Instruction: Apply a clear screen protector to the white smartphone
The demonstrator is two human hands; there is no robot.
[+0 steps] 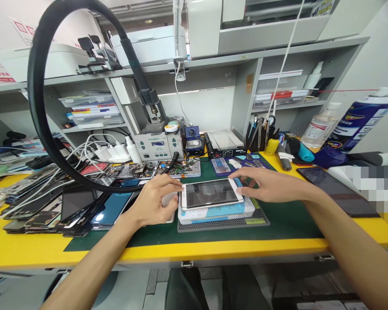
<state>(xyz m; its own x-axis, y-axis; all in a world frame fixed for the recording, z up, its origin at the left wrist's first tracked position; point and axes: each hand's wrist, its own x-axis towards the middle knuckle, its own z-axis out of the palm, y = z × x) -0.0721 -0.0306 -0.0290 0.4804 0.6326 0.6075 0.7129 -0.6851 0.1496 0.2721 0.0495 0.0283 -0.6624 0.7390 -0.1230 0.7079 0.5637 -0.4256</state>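
Note:
A white smartphone with a dark screen lies face up on a flat white and blue box. The box rests on a grey perforated mat. My left hand has its fingers curled, with the fingertips at the phone's left end. At the opposite end, my right hand grips the phone's edge between thumb and forefinger. Part of a pale phone-like item shows behind my left hand.
A thick black hose arches over the left side. Stacked phones cover the left of the green mat. Behind stand a rework station, a tool holder and a spray can. A dark tablet lies right.

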